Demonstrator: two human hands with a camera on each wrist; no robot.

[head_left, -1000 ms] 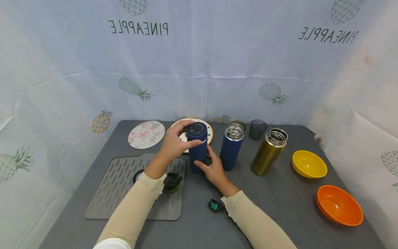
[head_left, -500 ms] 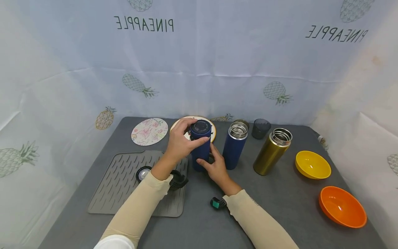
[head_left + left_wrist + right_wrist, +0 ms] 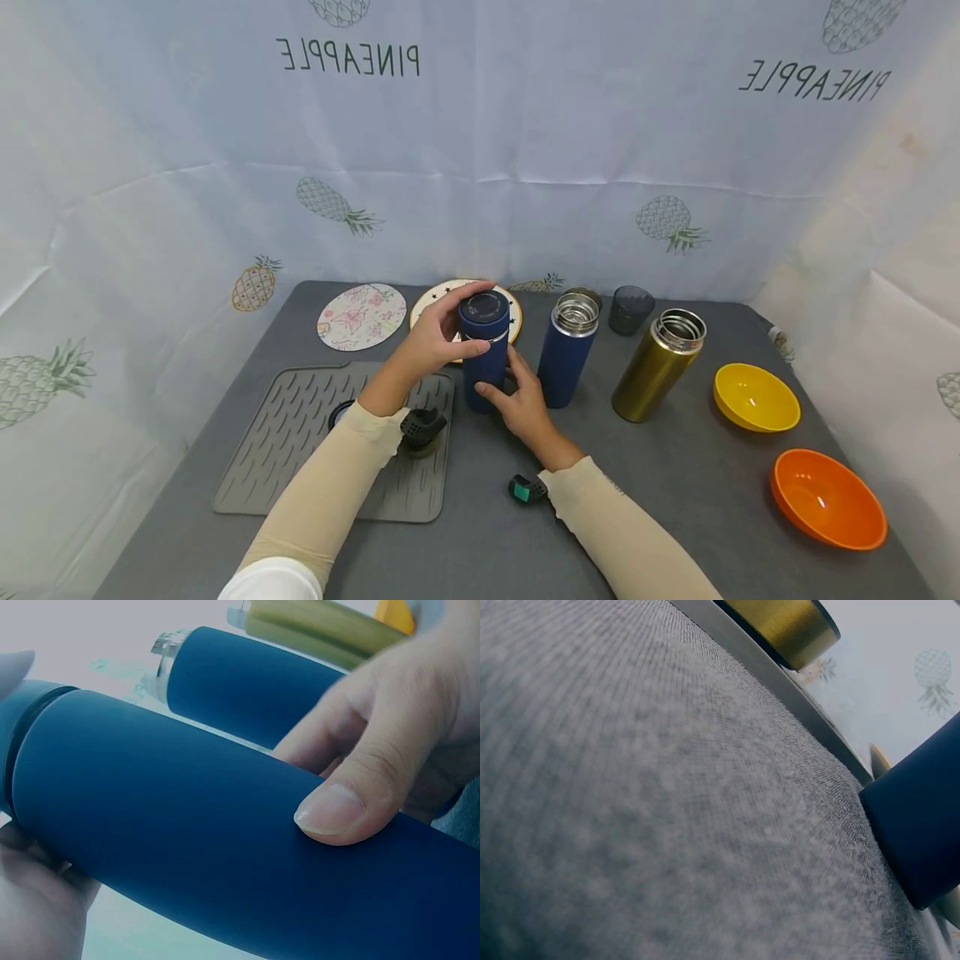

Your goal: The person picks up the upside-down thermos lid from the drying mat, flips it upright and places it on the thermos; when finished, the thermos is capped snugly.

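Bright even light, soft faint shadows, head view bowed at edges, wrist views close and blurred

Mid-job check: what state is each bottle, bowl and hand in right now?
Capped blue bottle: upright, lid on.
Left hand: grips the lid.
Right hand: holds the lower body.
Second blue bottle: upright, lid off.
Gold bottle: lid off.
Yellow bowl: upright, empty.
Orange bowl: upright, empty.

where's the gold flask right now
In the head view the gold flask stands open-topped right of centre, between the uncapped blue flask and the yellow bowl.
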